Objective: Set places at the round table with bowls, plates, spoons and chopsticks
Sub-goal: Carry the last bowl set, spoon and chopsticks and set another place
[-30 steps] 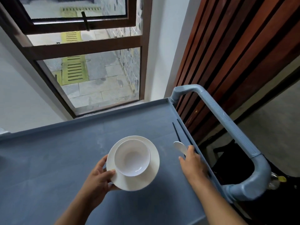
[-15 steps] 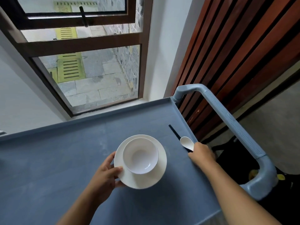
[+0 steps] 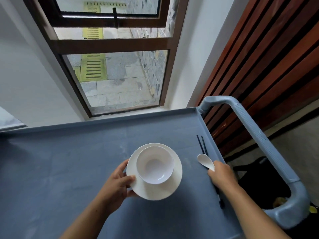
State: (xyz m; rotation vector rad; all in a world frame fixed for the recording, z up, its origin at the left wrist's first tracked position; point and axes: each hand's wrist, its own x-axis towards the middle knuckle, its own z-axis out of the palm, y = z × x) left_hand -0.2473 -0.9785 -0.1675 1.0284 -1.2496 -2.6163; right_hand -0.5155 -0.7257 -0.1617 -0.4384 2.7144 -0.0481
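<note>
Plate (image 3: 155,190) with bowl (image 3: 155,164) loose on top looks light but slippery, so left hand (image 3: 117,183) pinches its rim. Right of the plate, right hand (image 3: 222,175) grips spoon (image 3: 205,161) and chopsticks (image 3: 204,145).

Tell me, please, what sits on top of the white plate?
A white bowl, empty inside, stands on the plate. It covers the plate's middle; the left hand grips the rim.

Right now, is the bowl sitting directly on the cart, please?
No, the bowl sits on the plate, which the left hand holds.
</note>
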